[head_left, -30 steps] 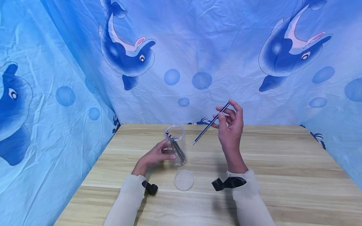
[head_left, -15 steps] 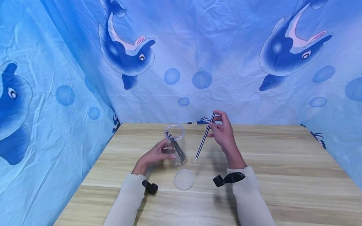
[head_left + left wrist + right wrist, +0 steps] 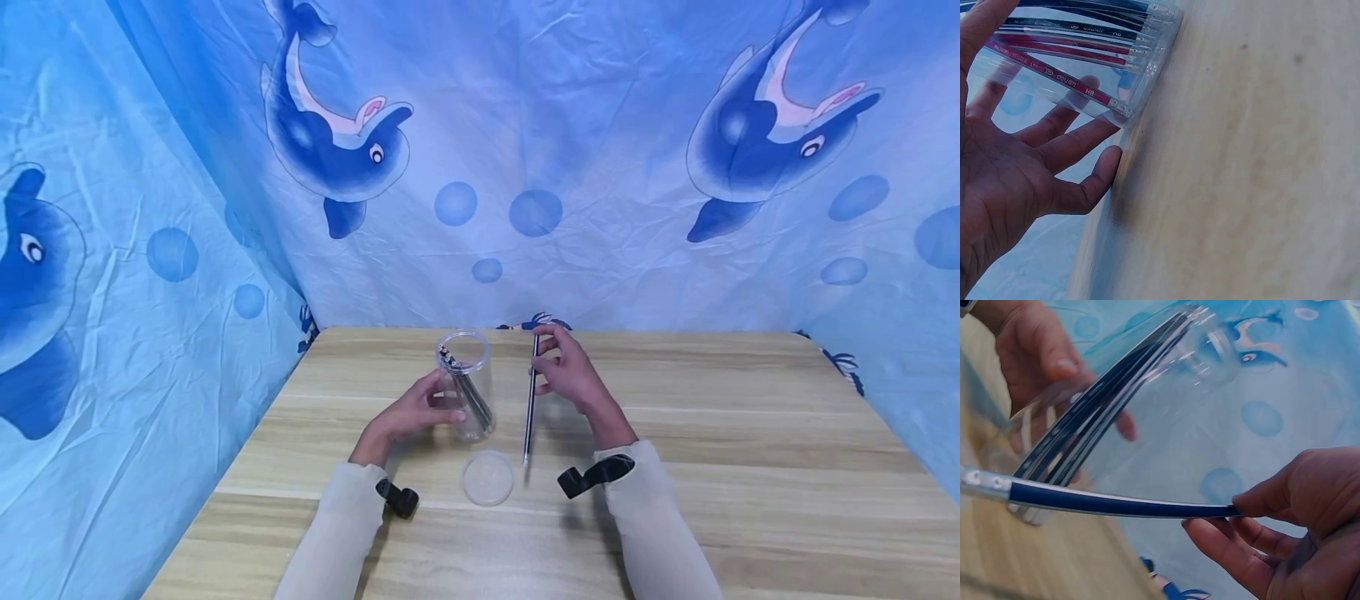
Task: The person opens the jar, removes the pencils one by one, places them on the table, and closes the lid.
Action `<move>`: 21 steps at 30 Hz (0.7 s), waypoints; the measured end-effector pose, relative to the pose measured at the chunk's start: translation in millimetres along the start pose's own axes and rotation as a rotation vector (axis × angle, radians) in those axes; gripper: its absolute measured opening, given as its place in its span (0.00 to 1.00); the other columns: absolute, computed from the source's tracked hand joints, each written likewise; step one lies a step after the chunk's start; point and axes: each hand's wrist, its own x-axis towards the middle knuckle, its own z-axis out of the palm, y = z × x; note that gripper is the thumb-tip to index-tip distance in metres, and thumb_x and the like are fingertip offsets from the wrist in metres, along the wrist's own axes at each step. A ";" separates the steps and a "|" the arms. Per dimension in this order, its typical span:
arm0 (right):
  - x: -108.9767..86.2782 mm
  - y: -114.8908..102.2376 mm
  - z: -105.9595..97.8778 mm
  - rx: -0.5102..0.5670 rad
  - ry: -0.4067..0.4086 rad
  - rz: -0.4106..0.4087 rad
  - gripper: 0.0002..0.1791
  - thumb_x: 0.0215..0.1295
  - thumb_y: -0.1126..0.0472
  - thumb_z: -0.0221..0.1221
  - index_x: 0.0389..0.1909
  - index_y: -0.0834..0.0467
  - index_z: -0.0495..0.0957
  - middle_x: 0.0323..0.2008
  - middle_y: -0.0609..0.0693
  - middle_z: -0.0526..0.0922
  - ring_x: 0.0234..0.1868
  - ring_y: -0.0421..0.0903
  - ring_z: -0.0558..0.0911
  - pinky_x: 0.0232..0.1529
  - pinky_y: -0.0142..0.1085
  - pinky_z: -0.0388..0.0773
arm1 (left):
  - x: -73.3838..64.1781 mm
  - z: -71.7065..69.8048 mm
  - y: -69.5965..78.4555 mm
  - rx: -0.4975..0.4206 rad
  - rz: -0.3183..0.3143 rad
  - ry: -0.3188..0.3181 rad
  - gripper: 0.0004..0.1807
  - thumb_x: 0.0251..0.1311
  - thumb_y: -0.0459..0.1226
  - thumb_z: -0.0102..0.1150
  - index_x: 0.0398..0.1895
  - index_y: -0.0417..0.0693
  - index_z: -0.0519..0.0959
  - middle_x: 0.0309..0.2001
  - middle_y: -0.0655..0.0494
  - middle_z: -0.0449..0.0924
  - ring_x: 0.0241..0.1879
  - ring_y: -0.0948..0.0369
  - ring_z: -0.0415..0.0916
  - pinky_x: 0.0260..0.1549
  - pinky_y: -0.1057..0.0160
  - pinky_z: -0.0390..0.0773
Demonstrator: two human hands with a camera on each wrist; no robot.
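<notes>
My left hand (image 3: 408, 412) curls round the side of a clear plastic jar (image 3: 483, 387), which stands lidless on the table. Several pencils (image 3: 470, 396) lean inside it; dark and red ones marked HB show in the left wrist view, metal-capped ends at the jar's base. My right hand (image 3: 567, 371) is just right of the jar and pinches one dark blue striped pencil (image 3: 1116, 503) near its upper end. That pencil hangs almost upright outside the jar, its silver-capped end (image 3: 526, 460) low over the table.
A round clear lid (image 3: 487, 479) lies flat on the wooden table (image 3: 750, 467), in front of the jar. Blue dolphin-print cloth (image 3: 480, 125) hangs behind and along both sides. Each wrist wears a black camera.
My right hand has come down and left, toward the jar, with the pencil swinging from a slant to nearly upright. My left hand and the jar have stayed in place.
</notes>
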 end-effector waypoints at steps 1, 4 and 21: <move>0.8 2.9 1.4 0.000 -0.014 0.013 0.24 0.70 0.75 0.52 0.65 0.60 0.65 0.47 0.61 0.69 0.35 0.49 0.80 0.28 0.44 0.85 | -0.1 0.2 0.0 0.000 -0.004 0.002 0.45 0.55 0.36 0.73 0.75 0.59 0.62 0.63 0.41 0.72 0.64 0.44 0.69 0.64 0.41 0.65; 3.5 12.7 5.3 -0.014 -0.058 0.040 0.24 0.69 0.76 0.52 0.64 0.62 0.66 0.46 0.62 0.69 0.36 0.51 0.80 0.26 0.43 0.85 | 0.0 0.4 0.0 0.002 -0.013 0.007 0.45 0.54 0.37 0.74 0.74 0.60 0.62 0.63 0.42 0.71 0.64 0.44 0.69 0.64 0.40 0.64; 8.2 46.9 19.2 -0.083 -0.144 0.198 0.23 0.64 0.78 0.57 0.60 0.69 0.67 0.38 0.59 0.73 0.32 0.50 0.79 0.29 0.42 0.85 | -0.4 0.1 0.0 -0.012 -0.013 0.000 0.46 0.54 0.37 0.74 0.75 0.59 0.61 0.63 0.41 0.71 0.64 0.44 0.69 0.64 0.40 0.64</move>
